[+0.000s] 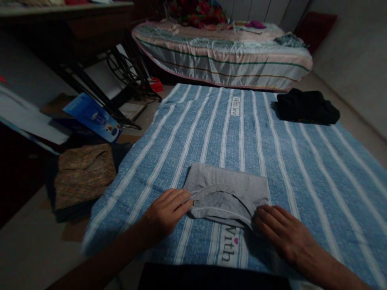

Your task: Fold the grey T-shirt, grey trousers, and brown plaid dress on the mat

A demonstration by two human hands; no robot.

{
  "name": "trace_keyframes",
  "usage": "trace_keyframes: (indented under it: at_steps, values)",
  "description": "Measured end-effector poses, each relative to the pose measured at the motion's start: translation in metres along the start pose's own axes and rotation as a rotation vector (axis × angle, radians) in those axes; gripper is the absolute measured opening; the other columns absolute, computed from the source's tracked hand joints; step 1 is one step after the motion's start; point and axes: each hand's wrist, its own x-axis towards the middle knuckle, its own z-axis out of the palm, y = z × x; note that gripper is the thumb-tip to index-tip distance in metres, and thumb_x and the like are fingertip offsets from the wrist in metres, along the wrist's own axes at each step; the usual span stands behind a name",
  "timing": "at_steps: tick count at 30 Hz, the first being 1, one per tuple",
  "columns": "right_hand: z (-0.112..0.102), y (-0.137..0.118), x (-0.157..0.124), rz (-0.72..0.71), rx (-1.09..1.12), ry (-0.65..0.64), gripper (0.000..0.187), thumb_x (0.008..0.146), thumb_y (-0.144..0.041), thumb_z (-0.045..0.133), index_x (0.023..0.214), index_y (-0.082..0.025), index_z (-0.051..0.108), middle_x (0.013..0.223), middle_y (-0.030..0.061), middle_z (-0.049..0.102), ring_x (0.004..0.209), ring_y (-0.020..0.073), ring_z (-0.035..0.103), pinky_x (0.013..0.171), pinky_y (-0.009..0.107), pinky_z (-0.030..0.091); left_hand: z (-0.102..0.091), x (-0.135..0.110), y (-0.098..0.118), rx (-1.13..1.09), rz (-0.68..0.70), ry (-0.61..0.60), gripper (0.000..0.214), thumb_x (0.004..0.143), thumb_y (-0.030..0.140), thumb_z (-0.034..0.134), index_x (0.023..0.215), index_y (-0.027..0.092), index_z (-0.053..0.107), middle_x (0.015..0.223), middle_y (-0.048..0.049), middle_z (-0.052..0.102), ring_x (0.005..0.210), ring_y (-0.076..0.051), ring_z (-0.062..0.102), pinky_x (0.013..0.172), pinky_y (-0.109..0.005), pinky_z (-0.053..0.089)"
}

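Note:
A grey T-shirt (229, 179) lies folded into a compact rectangle on the blue-and-white striped cloth (199, 125), its round neckline facing me. My left hand (169, 207) is closed at the shirt's left edge, the fingertips gripping the fabric beside the collar. At the right front corner, my right hand (281, 229) has its fingers curled onto the shirt near the other end of the neckline. Both thumbs are mostly hidden.
A folded black garment (306, 106) lies at the far right of the striped cloth. On the left, a checked brown garment (84, 171) tops a low pile beside a blue box (93, 117). Beyond stand a treadle table (90, 36) and a covered bed (223, 56).

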Motion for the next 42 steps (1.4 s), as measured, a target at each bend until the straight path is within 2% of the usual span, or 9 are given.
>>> trace_keyframes:
  at_steps: [6, 9, 13, 18, 24, 28, 34, 39, 42]
  values:
    - [-0.027, 0.011, 0.01, 0.069, 0.216, -0.139, 0.031, 0.087, -0.019, 0.048, 0.115, -0.022, 0.059, 0.11, 0.0083, 0.068, 0.096, 0.0229, 0.066, 0.078, 0.036, 0.057, -0.013, -0.013, 0.009, -0.166, -0.231, -0.028, 0.033, 0.082, 0.012, 0.048, 0.11, 0.017, 0.065, 0.119, -0.0104, 0.066, 0.113, -0.023, 0.061, 0.095, -0.036, 0.052]
    - [-0.037, 0.029, 0.031, 0.13, 0.254, -0.187, 0.028, 0.089, -0.025, 0.05, 0.116, -0.022, 0.058, 0.11, 0.0086, 0.068, 0.093, 0.0206, 0.066, 0.078, 0.033, 0.056, -0.019, -0.016, 0.011, -0.265, -0.564, -0.009, 0.029, 0.083, 0.027, 0.054, 0.107, 0.016, 0.066, 0.115, -0.0115, 0.068, 0.106, -0.023, 0.065, 0.086, -0.03, 0.056]
    - [-0.025, 0.05, 0.055, 0.315, 0.131, -0.205, 0.025, 0.09, -0.025, 0.045, 0.107, -0.02, 0.062, 0.098, 0.0091, 0.069, 0.084, 0.0228, 0.068, 0.072, 0.037, 0.056, -0.023, -0.002, 0.008, -0.47, -1.094, -0.079, 0.039, 0.076, 0.047, 0.058, 0.096, 0.015, 0.067, 0.092, -0.0092, 0.072, 0.081, -0.022, 0.069, 0.068, -0.029, 0.057]
    - [-0.004, 0.048, 0.038, 0.556, 0.094, -0.212, 0.031, 0.089, -0.033, 0.044, 0.11, -0.019, 0.062, 0.102, 0.0106, 0.071, 0.083, 0.0247, 0.07, 0.07, 0.037, 0.057, -0.025, 0.026, 0.007, -0.774, -1.337, -0.261, 0.044, 0.065, 0.054, 0.059, 0.089, 0.017, 0.063, 0.075, -0.0038, 0.069, 0.07, -0.022, 0.067, 0.055, -0.028, 0.051]
    - [-0.001, 0.045, 0.005, 0.69, 0.225, -0.146, 0.037, 0.088, -0.038, 0.047, 0.119, -0.02, 0.057, 0.117, 0.0117, 0.066, 0.099, 0.0251, 0.067, 0.08, 0.038, 0.057, -0.017, 0.04, 0.001, -0.918, -1.363, -0.426, 0.038, 0.06, 0.054, 0.061, 0.071, 0.018, 0.056, 0.049, 0.0048, 0.05, 0.043, -0.012, 0.047, 0.04, -0.021, 0.029]
    - [-0.006, 0.057, 0.016, 0.657, 0.239, -0.123, 0.034, 0.088, -0.035, 0.05, 0.117, -0.02, 0.057, 0.113, 0.0117, 0.065, 0.092, 0.025, 0.068, 0.076, 0.039, 0.057, -0.015, 0.042, 0.001, -0.973, -1.321, -0.355, 0.031, 0.06, 0.048, 0.063, 0.059, 0.019, 0.052, 0.048, 0.0067, 0.043, 0.045, -0.01, 0.04, 0.045, -0.021, 0.027]
    - [-0.005, 0.027, 0.023, 0.325, 0.173, 0.0, 0.029, 0.088, -0.022, 0.048, 0.115, -0.02, 0.058, 0.113, 0.0122, 0.065, 0.099, 0.0244, 0.064, 0.083, 0.039, 0.055, -0.013, 0.038, 0.004, -0.874, -1.241, -0.27, 0.028, 0.057, 0.043, 0.063, 0.055, 0.02, 0.048, 0.054, 0.0052, 0.047, 0.056, -0.013, 0.049, 0.054, -0.023, 0.036]
    - [0.01, -0.007, 0.007, 0.151, 0.227, -0.107, 0.025, 0.08, -0.014, 0.052, 0.101, -0.023, 0.06, 0.096, 0.005, 0.069, 0.081, 0.0209, 0.066, 0.069, 0.032, 0.055, -0.011, 0.035, 0.009, -1.003, -1.323, -0.271, 0.029, 0.064, 0.046, 0.061, 0.067, 0.02, 0.048, 0.066, 0.0022, 0.058, 0.066, -0.018, 0.06, 0.055, -0.025, 0.044]
    - [-0.003, -0.003, 0.015, 0.099, 0.286, -0.238, 0.024, 0.08, -0.015, 0.054, 0.102, -0.024, 0.06, 0.096, 0.0029, 0.069, 0.078, 0.018, 0.066, 0.065, 0.027, 0.053, -0.01, 0.036, 0.013, -1.106, -1.309, -0.254, 0.028, 0.065, 0.043, 0.06, 0.075, 0.021, 0.048, 0.072, 0.0017, 0.062, 0.068, -0.018, 0.061, 0.053, -0.025, 0.044]
